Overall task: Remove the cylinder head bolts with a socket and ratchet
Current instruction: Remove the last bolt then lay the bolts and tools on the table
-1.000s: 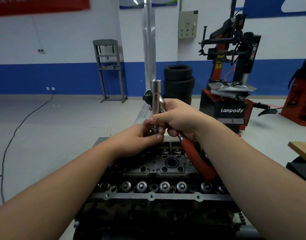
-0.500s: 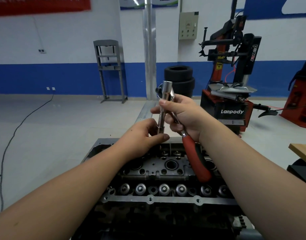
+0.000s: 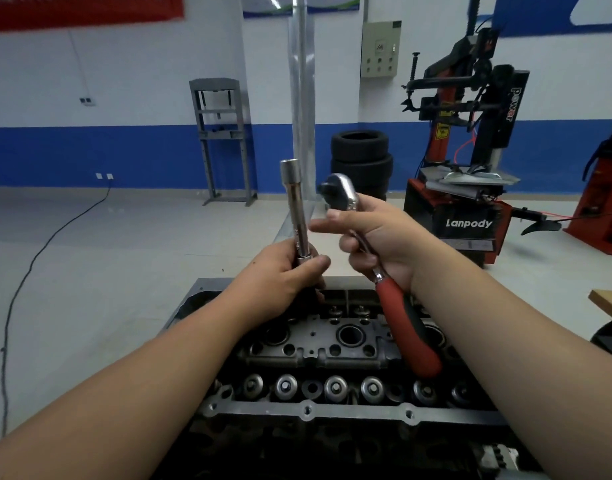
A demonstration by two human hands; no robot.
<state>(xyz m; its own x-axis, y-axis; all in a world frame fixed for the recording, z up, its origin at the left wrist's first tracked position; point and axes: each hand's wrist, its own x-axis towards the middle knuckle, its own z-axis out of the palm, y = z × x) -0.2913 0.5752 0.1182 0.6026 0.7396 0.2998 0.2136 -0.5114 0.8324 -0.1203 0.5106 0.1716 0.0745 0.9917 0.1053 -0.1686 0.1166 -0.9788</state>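
Observation:
My left hand [image 3: 284, 271] grips the lower end of a long chrome socket extension [image 3: 295, 209], held upright above the engine. My right hand [image 3: 377, 237] holds a ratchet [image 3: 341, 192] by its shaft, head up and red handle [image 3: 406, 327] slanting down to the right; its forefinger points left toward the extension. The two tools are apart, a small gap between them. Below lies the cylinder head [image 3: 332, 348] with valve springs in a row and round bores; its near part is hidden by my forearms.
A tyre changer [image 3: 467, 161] stands at the back right, stacked tyres [image 3: 361, 157] behind my hands, a grey press frame [image 3: 221, 140] at the wall. A black cable [image 3: 38, 258] runs over the floor on the left. A wooden bench corner [image 3: 609, 303] juts in at right.
The extension has come off the ratchet: a second ago both hands held them joined, now my left hand holds the extension alone and the ratchet has moved right.

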